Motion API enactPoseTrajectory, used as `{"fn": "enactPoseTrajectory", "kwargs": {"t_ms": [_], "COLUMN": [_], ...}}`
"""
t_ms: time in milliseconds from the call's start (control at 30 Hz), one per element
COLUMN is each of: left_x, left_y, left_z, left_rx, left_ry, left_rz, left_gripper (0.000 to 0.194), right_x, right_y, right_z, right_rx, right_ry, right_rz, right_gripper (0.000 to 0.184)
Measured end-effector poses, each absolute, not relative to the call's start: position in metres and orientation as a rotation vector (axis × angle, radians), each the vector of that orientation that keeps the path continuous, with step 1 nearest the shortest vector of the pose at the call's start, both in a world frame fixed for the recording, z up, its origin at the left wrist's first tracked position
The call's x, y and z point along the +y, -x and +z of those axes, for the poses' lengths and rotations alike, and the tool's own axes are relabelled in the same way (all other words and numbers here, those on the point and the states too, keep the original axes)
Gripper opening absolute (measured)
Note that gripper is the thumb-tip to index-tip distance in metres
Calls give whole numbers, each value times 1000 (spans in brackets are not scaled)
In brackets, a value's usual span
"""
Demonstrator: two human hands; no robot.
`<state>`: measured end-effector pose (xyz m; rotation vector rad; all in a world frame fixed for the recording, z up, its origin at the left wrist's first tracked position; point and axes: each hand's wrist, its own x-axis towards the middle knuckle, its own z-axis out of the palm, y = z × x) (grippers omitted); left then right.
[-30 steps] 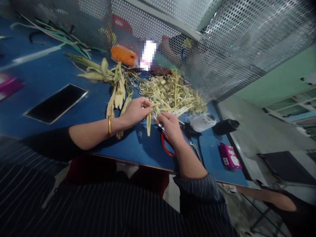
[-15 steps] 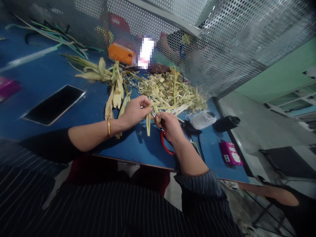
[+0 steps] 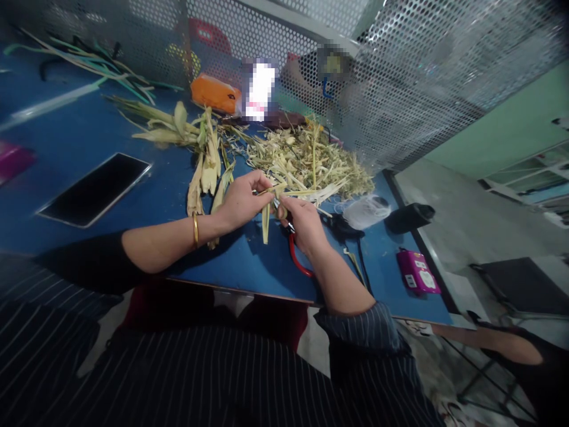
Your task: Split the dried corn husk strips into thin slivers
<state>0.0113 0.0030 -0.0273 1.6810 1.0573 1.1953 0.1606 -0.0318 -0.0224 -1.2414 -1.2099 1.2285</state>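
Over the blue table, my left hand (image 3: 246, 198) is closed on a pale corn husk strip (image 3: 265, 224), one end of which hangs below the fingers. Close beside it, my right hand (image 3: 303, 220) is closed around red-handled scissors (image 3: 297, 256); the blades lie near the strip and are partly hidden by my fingers. Whether the blades touch the strip I cannot tell. Whole dried corn husks (image 3: 208, 160) lie behind and left of my left hand. A heap of shredded husk (image 3: 306, 157) spreads beyond both hands.
A dark-screened phone (image 3: 95, 188) lies at left on the table (image 3: 178, 261). Orange pack (image 3: 216, 93) and a perforated metal screen (image 3: 302, 89) stand behind. At right are a white thread roll (image 3: 365, 212), a black roll (image 3: 411, 219), a purple pack (image 3: 418, 271) and another person's arm (image 3: 498, 343).
My right fingers have shifted slightly around the strip and scissors. My left hand stays nearly where it was. The view has moved a little.
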Motion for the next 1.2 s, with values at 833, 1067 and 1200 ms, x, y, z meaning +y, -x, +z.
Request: {"fn": "enactPoseTrajectory", "kwargs": {"t_ms": [833, 1067, 1200], "left_x": [1, 3, -1], "left_y": [-13, -15, -13], "left_z": [-26, -24, -18], "left_rx": [1007, 948, 926], "left_ry": [-1653, -1299, -1229], "left_rz": [1122, 1105, 1070], "left_gripper": [12, 13, 12], "right_x": [-31, -36, -35], "right_y": [-168, -168, -170], "right_z": [-31, -21, -19], "right_rx": [-1419, -1589, -1722], "right_ry": [1359, 1278, 1269], "right_rz": [623, 502, 407], "right_gripper": [24, 23, 20]}}
